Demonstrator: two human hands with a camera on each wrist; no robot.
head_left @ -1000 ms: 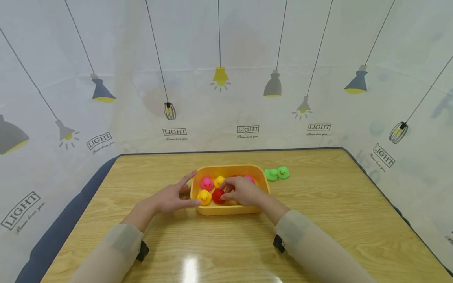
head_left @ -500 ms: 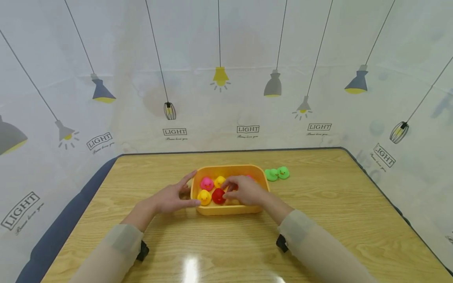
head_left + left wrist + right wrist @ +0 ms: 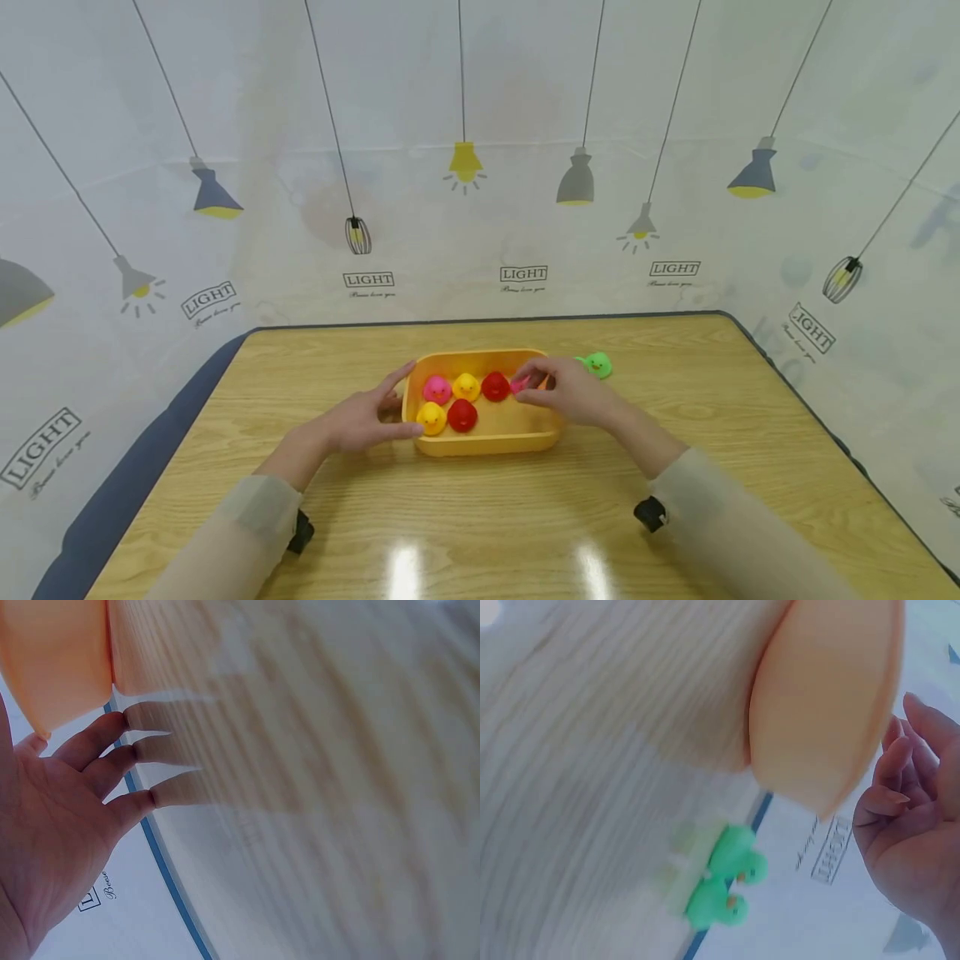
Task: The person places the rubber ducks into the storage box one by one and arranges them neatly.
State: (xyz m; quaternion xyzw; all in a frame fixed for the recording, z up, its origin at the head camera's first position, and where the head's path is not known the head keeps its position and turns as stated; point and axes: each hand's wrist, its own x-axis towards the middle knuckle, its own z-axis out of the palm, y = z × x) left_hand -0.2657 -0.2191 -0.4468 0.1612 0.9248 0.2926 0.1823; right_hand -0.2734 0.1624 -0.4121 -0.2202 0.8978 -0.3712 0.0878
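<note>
A yellow-orange plastic basket (image 3: 480, 446) holds several small rubber ducks. At its left end my left hand (image 3: 360, 421) rests against the wall with fingers spread, thumb by the front rim. My right hand (image 3: 570, 390) reaches over the right end, with thumb and forefinger on either side of a pink duck (image 3: 519, 386) that they partly hide. A red duck (image 3: 496, 387), a yellow duck (image 3: 467, 387) and another pink duck (image 3: 437, 389) line the back. In front sit a second yellow duck (image 3: 431, 418) and a second red duck (image 3: 462, 415).
Two green ducks (image 3: 731, 855) stand side by side on the wooden table (image 3: 480, 517), just beyond the basket's right end. In the head view my right hand partly covers one of them. A cloth printed with lamps (image 3: 525, 208) hangs behind the table.
My right hand has left the front red duck and shifted right to the pink duck. The back red duck is now uncovered. My left hand stays against the basket.
</note>
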